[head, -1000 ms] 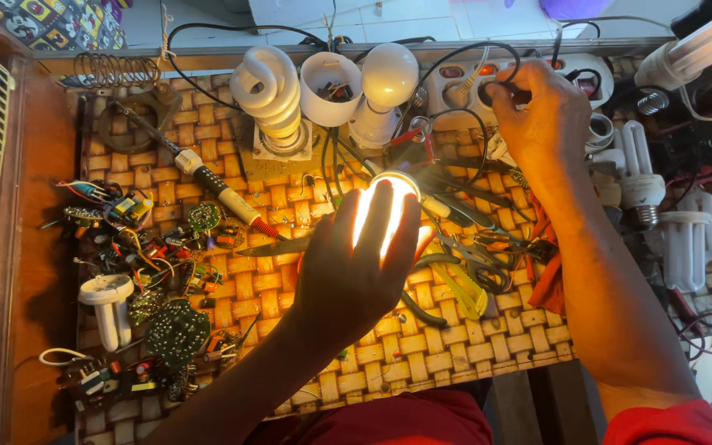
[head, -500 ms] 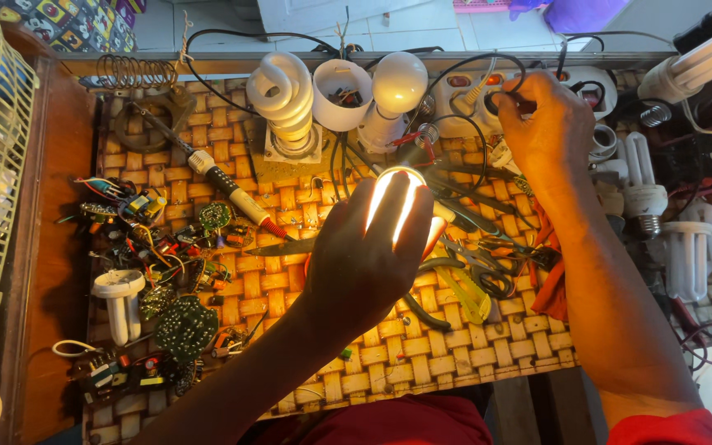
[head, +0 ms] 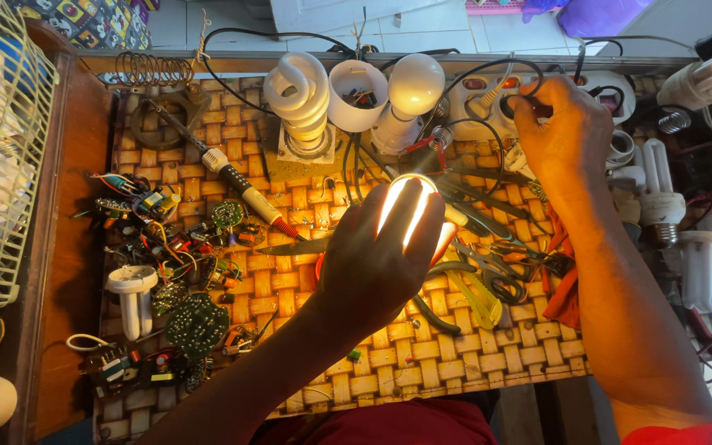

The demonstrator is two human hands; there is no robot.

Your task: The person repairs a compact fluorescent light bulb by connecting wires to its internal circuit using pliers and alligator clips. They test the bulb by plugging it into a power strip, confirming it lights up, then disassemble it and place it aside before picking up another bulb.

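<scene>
My left hand [head: 377, 264] cups a lit bulb [head: 409, 194], fingers spread over its glow. My right hand [head: 558, 132] pinches a black wire's plug at the white power strip [head: 488, 99]. Bare leads lie near scissors [head: 488, 272] and pliers on the woven desk [head: 455, 363]; a slip could short them or burn my palm.

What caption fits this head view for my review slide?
Left hand cups a lit bulb over a woven mat strewn with parts, while the right hand touches the power strip.
</scene>
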